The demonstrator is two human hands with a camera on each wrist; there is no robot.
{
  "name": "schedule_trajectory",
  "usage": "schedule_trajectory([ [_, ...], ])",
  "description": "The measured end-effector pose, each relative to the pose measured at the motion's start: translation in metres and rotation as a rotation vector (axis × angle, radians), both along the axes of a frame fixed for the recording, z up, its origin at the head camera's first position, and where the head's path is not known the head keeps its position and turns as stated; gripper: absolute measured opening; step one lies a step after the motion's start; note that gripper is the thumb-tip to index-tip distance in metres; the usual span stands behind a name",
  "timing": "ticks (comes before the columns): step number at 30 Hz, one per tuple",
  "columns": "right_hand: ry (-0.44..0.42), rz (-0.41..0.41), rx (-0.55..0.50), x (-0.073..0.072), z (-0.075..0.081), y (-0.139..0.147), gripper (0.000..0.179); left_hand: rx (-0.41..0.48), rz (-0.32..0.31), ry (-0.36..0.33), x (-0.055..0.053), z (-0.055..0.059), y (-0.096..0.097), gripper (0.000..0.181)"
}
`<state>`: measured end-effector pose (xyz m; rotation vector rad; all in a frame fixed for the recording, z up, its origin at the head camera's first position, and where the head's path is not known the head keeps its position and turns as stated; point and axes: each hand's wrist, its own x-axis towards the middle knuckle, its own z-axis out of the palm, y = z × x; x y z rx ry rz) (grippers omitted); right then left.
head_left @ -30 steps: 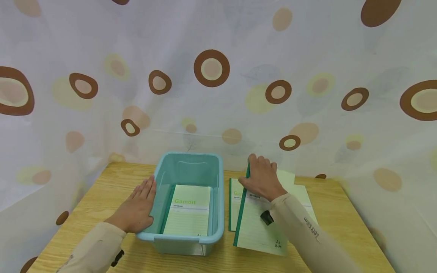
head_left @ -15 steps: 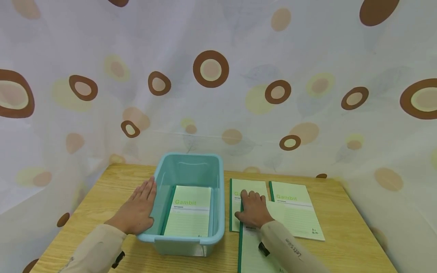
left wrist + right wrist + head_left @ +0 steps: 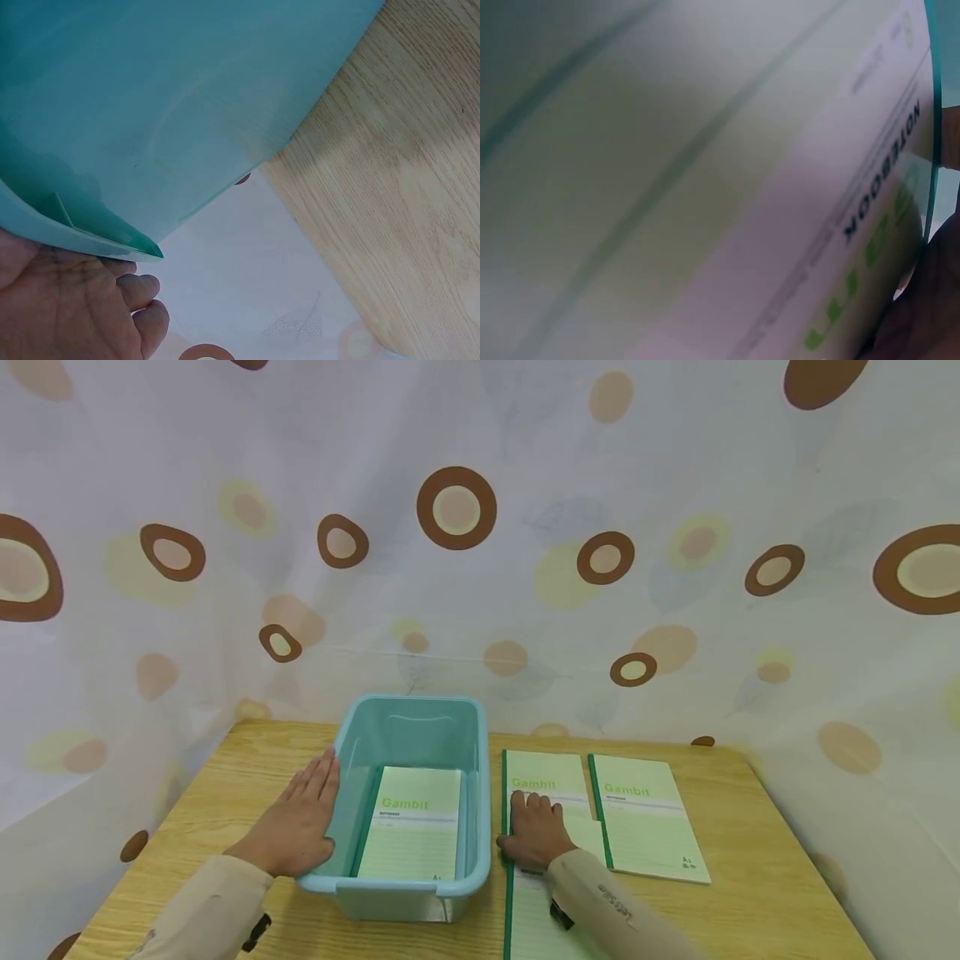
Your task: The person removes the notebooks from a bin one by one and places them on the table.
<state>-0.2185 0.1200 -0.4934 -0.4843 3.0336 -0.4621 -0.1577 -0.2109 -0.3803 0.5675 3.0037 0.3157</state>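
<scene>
My left hand [image 3: 296, 822] lies with straight fingers along the left rim of a light blue plastic bin [image 3: 420, 887]. In the left wrist view, the palm [image 3: 67, 307] is against the underside of that rim. Inside the bin rests a pale green notebook [image 3: 416, 839] marked "Gambit". To the right of the bin, my right hand [image 3: 534, 833] grips another notebook [image 3: 536, 922] near its top, by the green spine side. The right wrist view has this notebook's cover [image 3: 727, 195] close up, with fingers at its edge. Its lower part runs out of the head view.
Beyond the right hand, one notebook [image 3: 546, 767] lies partly under the hand and held notebook. Another notebook [image 3: 652, 822] lies to its right. The wooden table [image 3: 757, 860] backs onto a white curtain [image 3: 525, 610] with brown and yellow spots.
My right hand has brought its notebook down and toward me, then left toward the bin, uncovering the notebooks behind. My left hand has stayed on the bin rim.
</scene>
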Motion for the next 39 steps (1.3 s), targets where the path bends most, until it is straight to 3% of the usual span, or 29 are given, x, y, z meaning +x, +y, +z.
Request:
schedule_trajectory([
  [11,-0.012,0.022,0.045,-0.001,-0.006,-0.004,0.052,0.011,-0.003,-0.003,0.002,-0.001,-0.001,0.081],
  [22,0.033,0.059,0.078,0.001,-0.005,-0.003,0.044,0.008,-0.001,0.017,0.002,-0.002,-0.002,0.081],
  [27,0.019,0.055,0.031,0.000,-0.001,0.003,0.049,0.011,-0.001,0.022,0.003,-0.003,-0.002,0.081],
  [33,-0.001,0.005,-0.122,-0.004,0.021,0.015,0.044,0.013,-0.001,0.022,0.003,-0.002,-0.002,0.082],
  [39,0.010,-0.022,-0.258,-0.007,0.069,0.020,0.037,0.009,-0.009,0.012,0.002,-0.001,-0.001,0.082],
])
